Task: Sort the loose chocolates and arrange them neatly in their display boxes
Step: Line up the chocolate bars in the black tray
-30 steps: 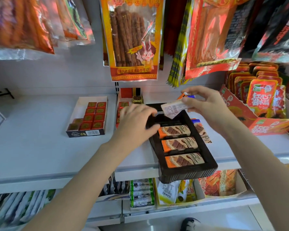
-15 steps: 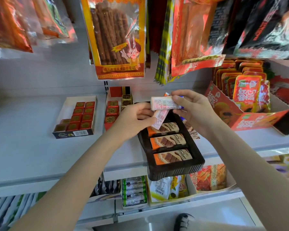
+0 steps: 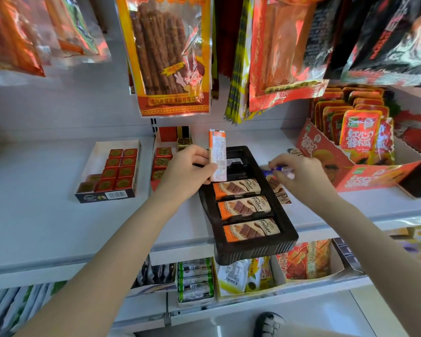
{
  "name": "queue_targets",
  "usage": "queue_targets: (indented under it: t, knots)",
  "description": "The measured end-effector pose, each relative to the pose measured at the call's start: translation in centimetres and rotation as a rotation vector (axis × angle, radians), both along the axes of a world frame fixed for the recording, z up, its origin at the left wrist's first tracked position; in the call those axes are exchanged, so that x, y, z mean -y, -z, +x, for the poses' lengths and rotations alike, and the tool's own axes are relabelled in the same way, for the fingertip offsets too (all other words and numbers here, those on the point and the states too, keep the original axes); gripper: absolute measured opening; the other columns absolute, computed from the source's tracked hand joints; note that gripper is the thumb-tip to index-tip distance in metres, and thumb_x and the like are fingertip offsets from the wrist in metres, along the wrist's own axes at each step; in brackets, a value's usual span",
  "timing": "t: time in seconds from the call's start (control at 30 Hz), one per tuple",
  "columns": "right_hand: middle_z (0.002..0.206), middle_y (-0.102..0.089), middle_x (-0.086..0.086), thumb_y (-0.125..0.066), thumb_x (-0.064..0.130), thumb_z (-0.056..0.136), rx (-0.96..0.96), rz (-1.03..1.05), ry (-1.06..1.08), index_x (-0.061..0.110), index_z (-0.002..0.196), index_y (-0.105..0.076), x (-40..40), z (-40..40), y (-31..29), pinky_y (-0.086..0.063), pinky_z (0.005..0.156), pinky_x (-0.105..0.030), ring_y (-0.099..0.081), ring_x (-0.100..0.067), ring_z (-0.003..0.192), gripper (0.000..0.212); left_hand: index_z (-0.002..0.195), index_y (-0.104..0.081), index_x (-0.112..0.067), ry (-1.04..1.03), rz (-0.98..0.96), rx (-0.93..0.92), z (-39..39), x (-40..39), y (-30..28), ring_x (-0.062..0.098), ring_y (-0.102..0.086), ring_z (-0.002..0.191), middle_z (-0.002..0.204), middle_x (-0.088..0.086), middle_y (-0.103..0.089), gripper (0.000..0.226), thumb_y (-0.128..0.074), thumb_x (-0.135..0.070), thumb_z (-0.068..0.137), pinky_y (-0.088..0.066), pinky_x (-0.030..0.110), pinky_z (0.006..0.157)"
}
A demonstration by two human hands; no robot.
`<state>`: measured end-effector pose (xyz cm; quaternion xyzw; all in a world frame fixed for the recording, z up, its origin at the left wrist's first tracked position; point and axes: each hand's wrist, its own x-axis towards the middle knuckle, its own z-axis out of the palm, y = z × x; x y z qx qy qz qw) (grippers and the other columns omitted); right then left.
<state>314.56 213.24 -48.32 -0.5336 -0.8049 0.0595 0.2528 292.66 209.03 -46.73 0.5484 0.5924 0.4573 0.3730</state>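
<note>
Left hand grips an orange chocolate bar upright over black display tray at shelf front edge; right hand pinches a blue-wrapped bar beside tray's right rim.

blue-wrapped bar mostly hidden by right hand

"Foduor" reads on the three orange-and-brown wrapped chocolate bars lying in the black plastic tray; left of that tray, the dark cardboard box shows a similar script, too small to confirm.
</note>
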Motion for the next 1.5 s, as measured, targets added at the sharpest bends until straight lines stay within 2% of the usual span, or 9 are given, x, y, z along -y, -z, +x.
queue_targets:
  t: [0.17, 0.27, 0.47, 0.57, 0.67, 0.8, 1.07, 1.3, 1.5]
  knots:
    - [0.103, -0.07, -0.004, -0.058, 0.008, 0.085, 0.017, -0.111, -0.05, 0.009, 0.1, -0.067, 0.2, 0.8, 0.5, -0.044, 0.076, -0.023, -0.063, -0.02, 0.085, 0.017, 0.1, -0.055, -0.016, 0.095, -0.015, 0.002, 0.4, 0.0, 0.1, 0.008, -0.064, 0.079, 0.094, -0.003, -0.062, 0.017, -0.057, -0.006, 0.086, -0.057, 0.018, 0.066]
    - [0.105, -0.067, 0.005, -0.057, 0.017, 0.088, -0.335, -0.224, -0.057, 0.014, 0.097, -0.066, 0.2, 0.0, -1.0, -0.047, 0.087, -0.026, -0.062, -0.013, 0.095, 0.014, 0.096, -0.056, -0.018, 0.174, -0.016, 0.116, 0.9, 0.2, 0.0, 0.01, -0.065, 0.083, 0.095, -0.002, -0.062, 0.018, -0.057, -0.003, 0.086, -0.057, 0.02, 0.073]
    - [0.086, -0.072, -0.01, -0.065, 0.014, 0.081, -0.64, -0.523, -0.193, 0.007, 0.093, -0.065, 1.5, -4.1, -1.9, -0.05, 0.059, -0.016, -0.065, -0.008, 0.069, 0.014, 0.102, -0.057, -0.016, 0.118, -0.003, 0.363, 1.9, 0.0, -0.3, 0.007, -0.064, 0.09, 0.1, -0.005, -0.06, 0.019, -0.053, -0.003, 0.089, -0.056, 0.02, 0.077]
    - [0.073, -0.068, -0.007, -0.065, 0.011, 0.081, -0.67, -0.362, -0.102, 0.007, 0.086, -0.066, 0.8, -4.7, -2.0, -0.047, 0.051, -0.012, -0.06, 0.0, 0.054, 0.006, 0.104, -0.058, -0.016, -0.006, 0.161, -0.156, 0.8, -0.5, 0.2, 0.005, -0.058, 0.091, 0.103, -0.003, -0.055, 0.016, -0.056, -0.012, 0.088, -0.051, 0.018, 0.078]
    - [0.07, -0.065, 0.001, -0.067, 0.013, 0.08, -0.416, -0.105, -0.004, 0.011, 0.082, -0.068, -0.3, -3.7, -2.0, -0.052, 0.059, -0.02, -0.06, -0.004, 0.055, 0.003, 0.109, -0.059, -0.016, -0.061, 0.309, -0.728, -0.8, -0.3, 0.6, 0.014, -0.051, 0.105, 0.112, -0.001, -0.055, 0.023, -0.055, -0.023, 0.088, -0.037, 0.026, 0.088]
    - [0.079, -0.066, -0.012, -0.067, 0.002, 0.076, -0.054, 0.088, -0.121, 0.002, 0.081, -0.068, -0.9, -3.0, -0.6, -0.054, 0.071, -0.041, -0.064, -0.025, 0.068, 0.006, 0.127, -0.051, -0.023, 0.104, 0.153, -1.108, -1.8, 0.6, 1.7, 0.015, -0.031, 0.128, 0.138, -0.008, -0.043, 0.056, -0.047, -0.058, 0.083, -0.017, 0.035, 0.104]
    - [0.1, -0.066, -0.013, -0.056, -0.005, 0.079, 0.205, 0.016, -0.29, 0.003, 0.087, -0.07, -0.8, -3.3, 0.1, -0.044, 0.077, -0.024, -0.06, -0.028, 0.09, 0.018, 0.127, -0.051, -0.021, 0.18, 0.217, -1.172, -1.9, 1.5, 1.8, 0.013, -0.031, 0.126, 0.133, -0.009, -0.05, 0.072, -0.04, -0.072, 0.077, -0.011, 0.032, 0.1]
    - [0.115, -0.064, -0.006, -0.044, 0.002, 0.089, 0.116, -0.032, -0.204, 0.01, 0.109, -0.066, -1.3, -4.8, -1.0, -0.021, 0.07, -0.014, -0.043, -0.019, 0.092, 0.031, 0.117, -0.052, -0.024, 0.275, 0.238, -1.12, -1.9, 2.5, 0.9, 0.01, -0.029, 0.125, 0.121, -0.011, -0.049, 0.071, -0.047, -0.075, 0.069, -0.007, 0.027, 0.099]
    - [0.122, -0.046, -0.004, -0.037, 0.017, 0.093, 0.367, -0.164, -0.195, 0.026, 0.123, -0.057, -1.4, -7.3, -0.1, -0.031, 0.094, -0.039, -0.038, -0.026, 0.111, 0.037, 0.109, -0.05, -0.029, 0.273, 0.264, -1.153, -2.3, 2.9, 1.3, 0.017, -0.019, 0.136, 0.138, -0.008, -0.041, 0.086, -0.015, -0.084, 0.053, 0.006, 0.03, 0.103]
